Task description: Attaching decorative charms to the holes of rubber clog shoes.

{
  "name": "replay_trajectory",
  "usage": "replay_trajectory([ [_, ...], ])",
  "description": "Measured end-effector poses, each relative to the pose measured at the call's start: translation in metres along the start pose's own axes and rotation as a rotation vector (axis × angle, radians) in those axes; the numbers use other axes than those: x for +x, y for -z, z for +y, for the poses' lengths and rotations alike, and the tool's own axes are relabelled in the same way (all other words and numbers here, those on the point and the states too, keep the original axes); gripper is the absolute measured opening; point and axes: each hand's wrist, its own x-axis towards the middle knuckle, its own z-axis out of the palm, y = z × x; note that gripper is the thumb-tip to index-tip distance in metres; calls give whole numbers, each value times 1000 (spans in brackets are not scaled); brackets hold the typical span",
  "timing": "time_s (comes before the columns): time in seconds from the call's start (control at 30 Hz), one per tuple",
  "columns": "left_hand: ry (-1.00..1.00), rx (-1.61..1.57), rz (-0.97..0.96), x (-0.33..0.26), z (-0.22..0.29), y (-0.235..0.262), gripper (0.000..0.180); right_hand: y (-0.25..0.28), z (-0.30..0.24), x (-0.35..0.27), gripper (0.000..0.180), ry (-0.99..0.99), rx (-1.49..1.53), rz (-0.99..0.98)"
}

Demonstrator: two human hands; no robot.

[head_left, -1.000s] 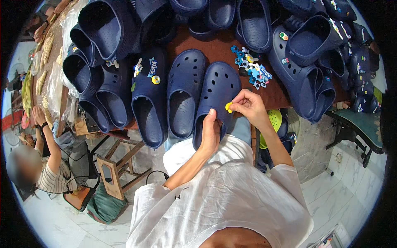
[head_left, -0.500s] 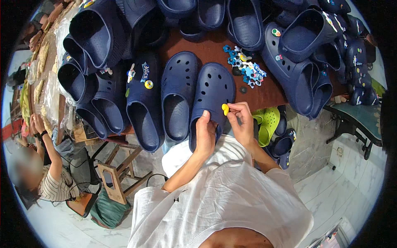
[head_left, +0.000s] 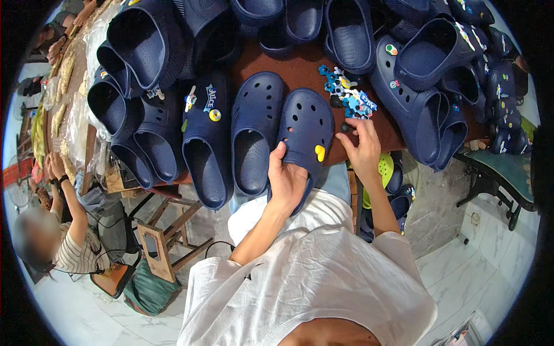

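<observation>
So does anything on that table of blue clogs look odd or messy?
Nothing looks damaged or spilled. The clogs along the back are heaped on one another, some tipped on their sides. The left hand grips a clog that hangs over the table edge, with one yellow charm. The right hand is by the loose charms.

Left hand [head_left: 287, 180] curls closed in a grip, thumb raised, while right hand [head_left: 362, 149] stretches forward, fingers spread and pointing downward.

Two hands are showing: left hand [head_left: 287, 180] at six o'clock, right hand [head_left: 362, 151] at four. One yellow charm [head_left: 319, 153] is sitting centre.
</observation>
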Motion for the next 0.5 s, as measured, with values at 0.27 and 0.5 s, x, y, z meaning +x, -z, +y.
replay_trajectory([
  [0.27, -23, -47, 51, 10, -5, -8, 56, -3, 9, 8, 15, 35, -71, 19],
  [0.5, -103, -98, -2, 14, -12, -4, 56, -8, -13, 25, 13, -135, 353, -15],
])
